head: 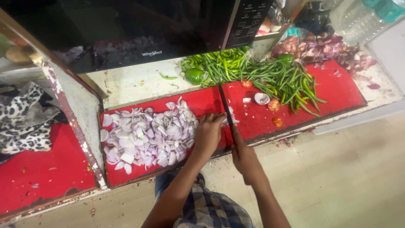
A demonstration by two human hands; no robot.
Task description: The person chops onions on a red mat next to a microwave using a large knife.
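Cutting: right hand (244, 158) clenched on long dark steel knife (226, 110).
Steadying: left hand (209, 131), fingers curled, pins slippery onion piece (230, 121) on red worktop (333, 90).
Handling: judged light, layered, liable to slide; hold by its sides.

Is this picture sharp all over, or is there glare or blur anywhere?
Head view: even, soft light; chopped onion and green chillies look sharp. The dark microwave door mirrors the onions. The right hand and knife are slightly smeared. Edges bow outward, as with a wide lens.
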